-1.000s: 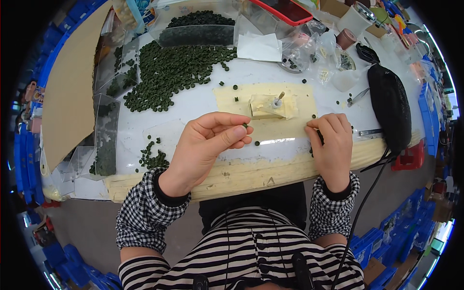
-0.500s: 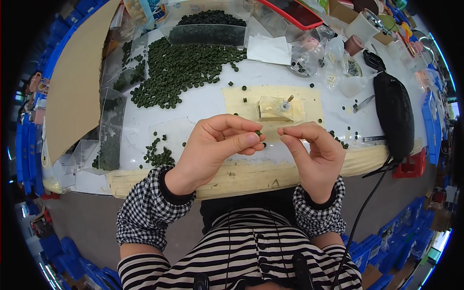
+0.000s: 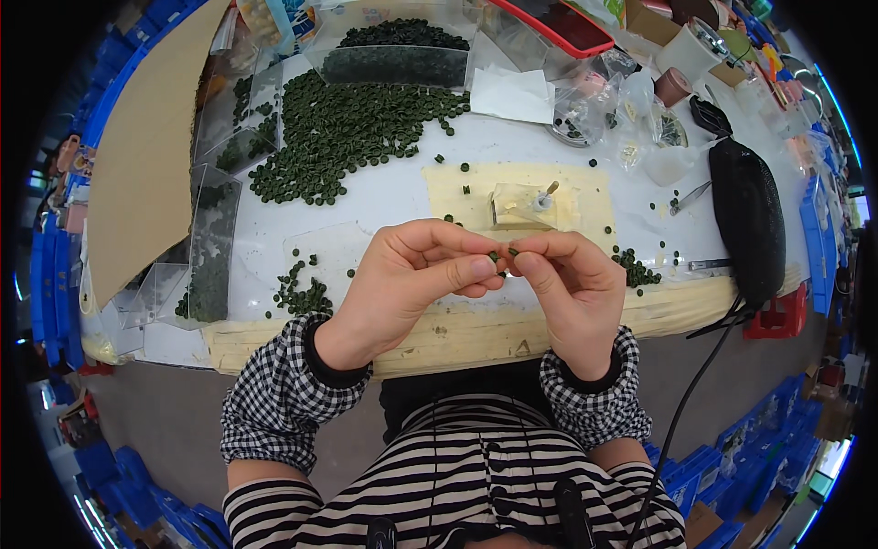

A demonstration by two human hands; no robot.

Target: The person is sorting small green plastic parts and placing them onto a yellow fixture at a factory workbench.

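Observation:
My left hand (image 3: 416, 279) and my right hand (image 3: 572, 284) meet fingertip to fingertip above the near edge of the white table (image 3: 384, 197). Each pinches a tiny dark green round piece (image 3: 503, 253) between thumb and forefinger; the two pieces almost touch. Just beyond the fingers a small pale block jig (image 3: 519, 206) with a metal pin stands on a yellowish mat (image 3: 585, 188). A big heap of the same green pieces (image 3: 352, 128) lies at the far left of the table.
Clear plastic trays (image 3: 215, 238) with green pieces line the left side beside a brown cardboard sheet (image 3: 137, 156). A black pouch (image 3: 745, 215) with a cable lies at the right. Tweezers (image 3: 690, 195), plastic bags and tape rolls crowd the far right. Small green clusters (image 3: 302, 295) lie near the front edge.
My right hand lifted off the table edge and came left to meet my left hand. Both hands now hold small green pieces together, nearer to me than before.

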